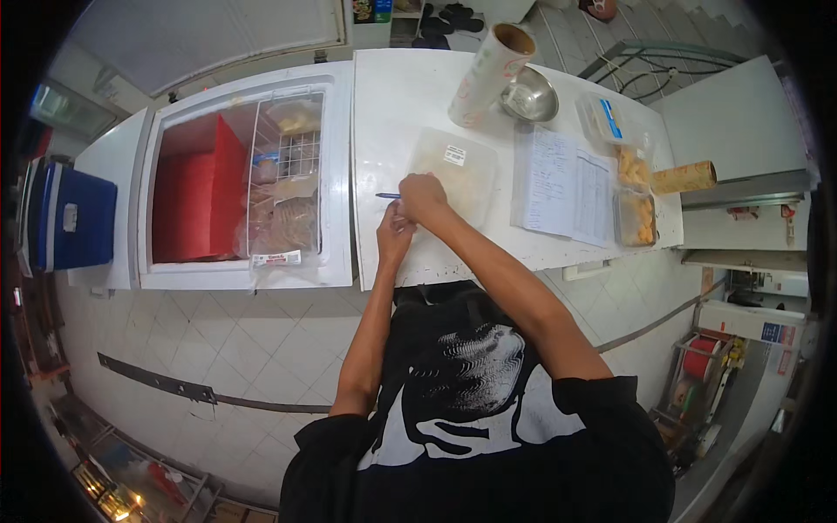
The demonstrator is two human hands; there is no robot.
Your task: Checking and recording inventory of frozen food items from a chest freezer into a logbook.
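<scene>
A clear plastic container (pixel 475 187) with pale contents and a white label lies on the white worktop, close to both hands. My right hand (pixel 423 200) is closed over its left edge, knuckles up, hiding what is under the fingers. Just below and left, my left hand (pixel 395 230) has its fingers bent together, the tips meeting my right hand. What they pinch, if anything, is too small to make out. A blue pen (pixel 387 195) points out to the left beside my right hand; whether it is gripped or lies on the worktop cannot be told.
Left of the worktop (pixel 384 96), a chest freezer (pixel 338 131) stands uncovered, with a red panel (pixel 187 192) and a wire basket (pixel 301 148) of bagged food. To the right are handwritten sheets (pixel 549 183), a large film roll (pixel 484 83), a metal bowl (pixel 534 96) and food tubs (pixel 635 218).
</scene>
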